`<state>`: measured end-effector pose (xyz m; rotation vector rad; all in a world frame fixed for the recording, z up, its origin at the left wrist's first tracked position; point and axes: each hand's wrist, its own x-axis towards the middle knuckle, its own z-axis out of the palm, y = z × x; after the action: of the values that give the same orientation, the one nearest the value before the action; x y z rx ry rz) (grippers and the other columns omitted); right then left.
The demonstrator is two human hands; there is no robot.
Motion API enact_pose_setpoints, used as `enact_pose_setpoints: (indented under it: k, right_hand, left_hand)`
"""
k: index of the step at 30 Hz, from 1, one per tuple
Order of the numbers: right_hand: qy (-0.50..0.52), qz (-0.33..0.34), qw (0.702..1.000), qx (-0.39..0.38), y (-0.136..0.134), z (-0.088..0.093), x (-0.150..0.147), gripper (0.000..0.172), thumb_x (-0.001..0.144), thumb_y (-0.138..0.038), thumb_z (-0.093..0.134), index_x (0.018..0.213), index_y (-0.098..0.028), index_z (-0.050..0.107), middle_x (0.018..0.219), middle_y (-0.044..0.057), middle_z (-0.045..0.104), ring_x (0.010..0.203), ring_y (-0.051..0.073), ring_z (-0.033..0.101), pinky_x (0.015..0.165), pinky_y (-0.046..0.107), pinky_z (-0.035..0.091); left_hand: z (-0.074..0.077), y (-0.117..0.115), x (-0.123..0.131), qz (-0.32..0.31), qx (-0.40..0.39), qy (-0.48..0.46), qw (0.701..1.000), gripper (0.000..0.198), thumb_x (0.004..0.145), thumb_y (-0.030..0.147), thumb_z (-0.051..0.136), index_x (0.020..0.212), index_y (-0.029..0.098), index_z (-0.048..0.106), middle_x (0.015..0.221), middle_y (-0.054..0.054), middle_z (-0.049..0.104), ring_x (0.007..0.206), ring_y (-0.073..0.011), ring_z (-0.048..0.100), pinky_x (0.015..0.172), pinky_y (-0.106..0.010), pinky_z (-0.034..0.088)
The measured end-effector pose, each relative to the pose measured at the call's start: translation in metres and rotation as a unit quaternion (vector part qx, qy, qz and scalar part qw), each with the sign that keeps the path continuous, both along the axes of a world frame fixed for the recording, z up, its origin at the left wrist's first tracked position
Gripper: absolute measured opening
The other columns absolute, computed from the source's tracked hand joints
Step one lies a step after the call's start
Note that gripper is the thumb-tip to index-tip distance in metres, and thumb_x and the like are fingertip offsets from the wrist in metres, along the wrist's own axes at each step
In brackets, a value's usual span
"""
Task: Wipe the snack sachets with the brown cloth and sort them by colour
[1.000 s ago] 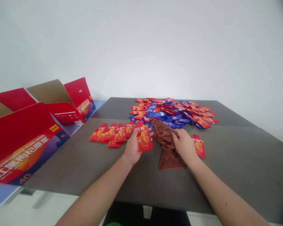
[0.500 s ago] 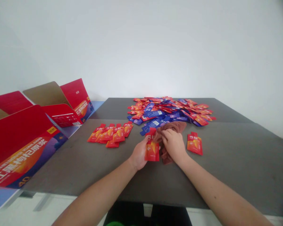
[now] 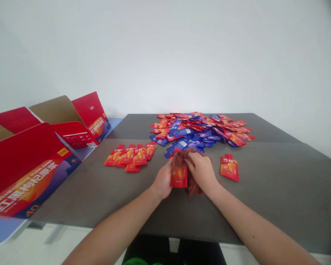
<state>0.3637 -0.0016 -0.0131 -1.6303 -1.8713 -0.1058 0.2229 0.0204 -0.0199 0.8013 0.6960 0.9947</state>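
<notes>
The left hand (image 3: 162,181) grips a flat, glossy red-orange pouch (image 3: 179,180) while the right hand (image 3: 202,170) clutches crumpled brown cloth (image 3: 193,187) against it.

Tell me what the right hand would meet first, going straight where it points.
Through its brown cloth, the right hand would probably meet the red sachet in the left hand; depth is unclear.

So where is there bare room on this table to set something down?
The dark grey table is bare right of the lone flat red pouch, and front-left between the overlapping red pouches, open red cardboard box and left forearm. Crowded: far centre, under the red-and-blue pouch heap, and around the left hand, right hand and brown cloth.
</notes>
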Motion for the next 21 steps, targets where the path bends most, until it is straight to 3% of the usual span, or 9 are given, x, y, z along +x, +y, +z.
enact_pose_setpoints:
  k: [2,4,6,8,10,11,13,17,21]
  right_hand:
    - [0.127,-0.053,0.990,-0.020,0.007,-0.001,0.019,0.021,0.092,-0.027,0.044,0.094,-0.021,0.064,0.094,0.008,0.069,0.087,0.023,0.061,0.073,0.032,0.039]
    - [0.273,-0.045,0.961,-0.028,0.008,-0.003,0.024,0.022,0.089,-0.032,0.045,0.101,-0.023,0.061,0.098,0.006,0.068,0.089,0.022,0.061,0.074,0.031,0.044]
    - [0.405,0.012,0.913,-0.053,0.004,-0.005,0.015,0.023,0.086,-0.034,0.047,0.104,-0.024,0.057,0.088,0.002,0.067,0.074,0.019,0.060,0.066,0.029,0.046]
    - [0.503,0.090,0.851,-0.121,-0.003,-0.008,-0.003,0.020,0.081,-0.031,0.048,0.100,-0.025,0.053,0.070,-0.005,0.058,0.052,0.014,0.050,0.051,0.025,0.041]
    - [0.548,0.155,0.797,-0.203,-0.010,-0.010,-0.020,0.015,0.075,-0.024,0.048,0.090,-0.025,0.050,0.059,-0.009,0.047,0.042,0.010,0.039,0.043,0.022,0.034]
    - [0.544,0.182,0.783,-0.241,-0.013,-0.010,-0.025,0.013,0.072,-0.021,0.049,0.084,-0.024,0.049,0.057,-0.010,0.044,0.041,0.009,0.037,0.042,0.021,0.032]
    - [0.486,0.225,0.793,-0.291,-0.017,-0.009,-0.028,0.010,0.066,-0.017,0.048,0.074,-0.022,0.048,0.057,-0.009,0.044,0.046,0.008,0.040,0.044,0.020,0.032]
    - [0.328,0.246,0.862,-0.299,-0.019,-0.004,-0.014,0.008,0.067,-0.014,0.047,0.070,-0.019,0.053,0.062,-0.005,0.053,0.057,0.010,0.048,0.051,0.021,0.033]
    - [0.341,0.197,0.887,-0.240,-0.014,-0.005,-0.003,0.011,0.072,-0.016,0.043,0.076,-0.020,0.052,0.066,-0.005,0.054,0.061,0.011,0.049,0.056,0.023,0.035]
  left_hand:
    - [0.005,-0.001,0.000,0.040,-0.045,-0.027,0.998,0.031,0.088,0.041,0.057,0.104,0.018,0.068,0.092,-0.004,0.072,0.087,-0.0180,0.068,0.089,-0.033,0.050]
    - [0.007,-0.002,-0.001,0.079,-0.036,-0.031,0.996,0.032,0.087,0.043,0.058,0.105,0.019,0.068,0.097,-0.003,0.072,0.091,-0.0179,0.067,0.091,-0.032,0.049]
    - [0.004,-0.003,-0.001,0.092,0.019,-0.012,0.996,0.034,0.088,0.045,0.056,0.106,0.019,0.067,0.103,-0.003,0.071,0.097,-0.0190,0.065,0.093,-0.032,0.047]
    - [-0.001,-0.001,-0.002,0.101,0.087,0.047,0.990,0.035,0.089,0.047,0.053,0.102,0.019,0.068,0.102,-0.003,0.071,0.099,-0.0202,0.063,0.093,-0.031,0.046]
    - [-0.005,0.004,-0.003,0.126,0.141,0.122,0.974,0.035,0.090,0.048,0.050,0.096,0.019,0.068,0.096,-0.004,0.071,0.096,-0.0209,0.063,0.091,-0.031,0.045]
    - [-0.006,0.008,-0.004,0.140,0.160,0.153,0.965,0.036,0.091,0.048,0.047,0.094,0.019,0.068,0.094,-0.004,0.071,0.094,-0.0210,0.063,0.091,-0.031,0.045]
    - [-0.006,0.019,-0.008,0.177,0.186,0.218,0.941,0.037,0.093,0.046,0.042,0.096,0.019,0.067,0.096,-0.005,0.071,0.097,-0.0210,0.063,0.091,-0.031,0.045]
    - [0.002,0.050,-0.034,0.301,0.195,0.357,0.863,0.039,0.096,0.040,0.034,0.106,0.017,0.063,0.120,-0.010,0.064,0.115,-0.0199,0.057,0.100,-0.031,0.040]
    - [0.015,0.085,-0.081,0.343,0.182,0.409,0.826,0.039,0.093,0.041,0.035,0.096,0.014,0.063,0.104,-0.011,0.069,0.102,-0.0222,0.062,0.092,-0.034,0.045]
